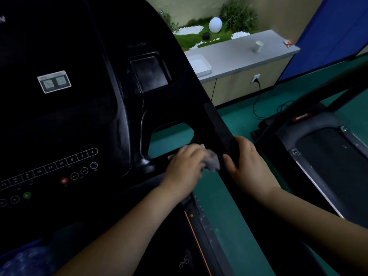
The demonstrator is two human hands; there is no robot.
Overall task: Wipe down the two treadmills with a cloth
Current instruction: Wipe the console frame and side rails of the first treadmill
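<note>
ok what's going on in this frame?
A person is wiping the near black treadmill. Their left hand holds a crumpled grey cloth against the frame just below the console, beside the opening by the right side handrail. Their right hand grips that black handrail, apparently for support. The second black treadmill stands to the right on the green floor, with neither hand on it.
</note>
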